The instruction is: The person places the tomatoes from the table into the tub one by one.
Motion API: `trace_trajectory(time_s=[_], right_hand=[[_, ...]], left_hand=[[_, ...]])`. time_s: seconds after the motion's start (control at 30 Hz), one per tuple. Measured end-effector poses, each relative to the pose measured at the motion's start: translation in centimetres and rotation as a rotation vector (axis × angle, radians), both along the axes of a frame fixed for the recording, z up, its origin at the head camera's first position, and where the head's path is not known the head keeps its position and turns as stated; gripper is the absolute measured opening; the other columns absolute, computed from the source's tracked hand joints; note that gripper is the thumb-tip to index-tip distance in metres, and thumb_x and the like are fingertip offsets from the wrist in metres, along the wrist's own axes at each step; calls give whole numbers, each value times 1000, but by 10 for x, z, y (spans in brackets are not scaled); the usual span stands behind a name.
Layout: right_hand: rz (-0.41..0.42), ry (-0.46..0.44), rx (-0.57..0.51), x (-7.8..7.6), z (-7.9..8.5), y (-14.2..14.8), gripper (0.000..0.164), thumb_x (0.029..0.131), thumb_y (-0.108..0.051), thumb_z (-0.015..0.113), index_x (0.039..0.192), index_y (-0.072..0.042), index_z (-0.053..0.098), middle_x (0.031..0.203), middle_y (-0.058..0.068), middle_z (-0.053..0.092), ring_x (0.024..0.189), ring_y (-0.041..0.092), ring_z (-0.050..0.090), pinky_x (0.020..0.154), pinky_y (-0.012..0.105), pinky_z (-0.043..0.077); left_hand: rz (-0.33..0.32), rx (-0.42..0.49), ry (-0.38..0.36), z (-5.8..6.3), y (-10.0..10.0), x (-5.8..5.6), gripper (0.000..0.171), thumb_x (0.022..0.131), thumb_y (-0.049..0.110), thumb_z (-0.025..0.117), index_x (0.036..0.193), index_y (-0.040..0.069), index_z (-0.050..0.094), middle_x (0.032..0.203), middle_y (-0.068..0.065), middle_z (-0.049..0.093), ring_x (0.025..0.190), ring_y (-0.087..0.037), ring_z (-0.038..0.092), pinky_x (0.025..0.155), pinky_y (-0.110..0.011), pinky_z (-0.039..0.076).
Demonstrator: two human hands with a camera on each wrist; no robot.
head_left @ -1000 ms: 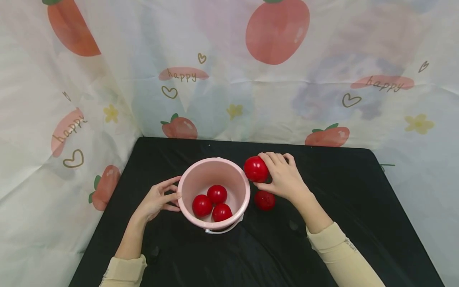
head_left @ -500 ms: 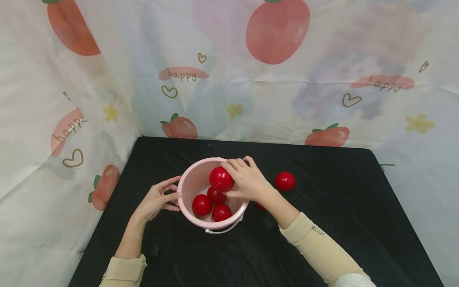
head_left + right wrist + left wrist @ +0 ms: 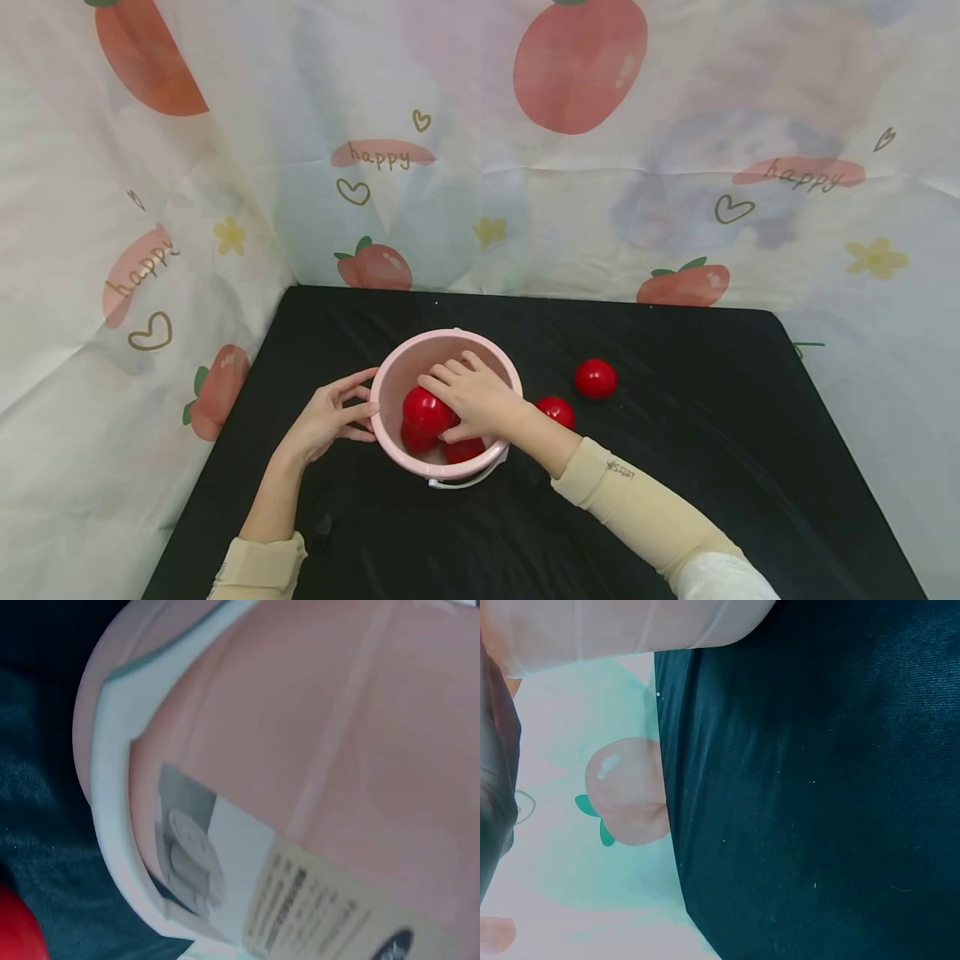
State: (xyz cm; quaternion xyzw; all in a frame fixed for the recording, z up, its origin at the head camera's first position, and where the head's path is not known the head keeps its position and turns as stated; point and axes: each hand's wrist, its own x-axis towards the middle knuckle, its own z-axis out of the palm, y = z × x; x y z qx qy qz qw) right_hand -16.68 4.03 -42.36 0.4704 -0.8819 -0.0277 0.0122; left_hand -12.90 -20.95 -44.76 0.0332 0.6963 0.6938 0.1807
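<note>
A pink bucket (image 3: pixel 501 358) with a white handle (image 3: pixel 468 481) stands upright on the black table. My right hand (image 3: pixel 472 398) reaches down inside it and grips a glossy red ball (image 3: pixel 426 409). Under that ball, a second red ball (image 3: pixel 415 439) and a third red ball (image 3: pixel 463 451) show in part; the hand hides some of the inside. Against the bucket's left side, my left hand (image 3: pixel 330 417) rests with its fingers spread and fairly straight, touching the wall and rim. The right wrist view shows the bucket's labelled outer wall (image 3: pixel 330 712), not the fingers.
Right of the bucket, one red ball (image 3: pixel 557 412) lies partly behind my right wrist. Another red ball (image 3: pixel 596 379) lies farther back. The black tabletop (image 3: pixel 690 400) ends at a white printed curtain (image 3: pixel 450 208) behind and at the left.
My right hand has carried the red ball from beside the bucket's right rim over and down into the bucket. A ball behind that hand has come into view. The left hand stays put.
</note>
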Motion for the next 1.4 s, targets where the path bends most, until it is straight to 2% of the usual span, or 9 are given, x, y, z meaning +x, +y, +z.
trace_trajectory(time_s=[0.23,0.5,0.67,0.9,1.17,1.3,1.4], right_hand=[[81,31,135,5,-9,-9,81,64,-54,73,132,-22,43,127,-2,50,116,17,43,103,42,31],[164,55,201,9,-13,-12,79,65,-55,71,131,-25,42,124,-6,51,113,14,45,101,39,32],[156,30,262,9,-13,-13,81,65,-56,71,134,-26,40,126,-7,49,115,13,44,101,38,32],[124,-37,293,9,-14,-11,85,63,-55,74,136,-28,38,130,-6,47,119,14,40,103,39,31],[112,-93,236,6,-9,-4,85,61,-52,77,134,-32,39,129,-6,47,119,15,40,105,40,29],[101,-137,163,0,1,2,85,60,-48,79,134,-32,40,130,-5,46,121,16,39,106,43,28],[73,-160,67,-7,11,10,85,61,-45,80,134,-29,40,131,-2,44,122,18,37,106,45,28]], left_hand=[[-4,-1,4,1,0,0,61,83,3,64,137,0,35,98,-19,53,69,-23,66,63,-45,56],[-4,-4,9,2,0,1,60,84,1,62,138,0,35,104,-30,48,69,-22,66,63,-45,56],[-2,-1,12,1,-1,1,61,84,2,63,138,0,35,105,-33,47,70,-22,66,63,-45,56],[-6,3,18,2,1,1,58,85,-1,60,137,-1,35,107,-36,45,69,-23,66,63,-45,56],[-6,5,16,2,1,1,59,84,-1,61,137,0,36,106,-35,46,69,-23,66,63,-45,56],[-2,-1,17,1,1,1,60,84,1,63,137,0,36,102,-28,50,69,-22,66,63,-44,56],[-1,-3,21,1,1,1,61,84,3,64,137,-1,36,100,-25,51,70,-22,66,63,-44,56]])
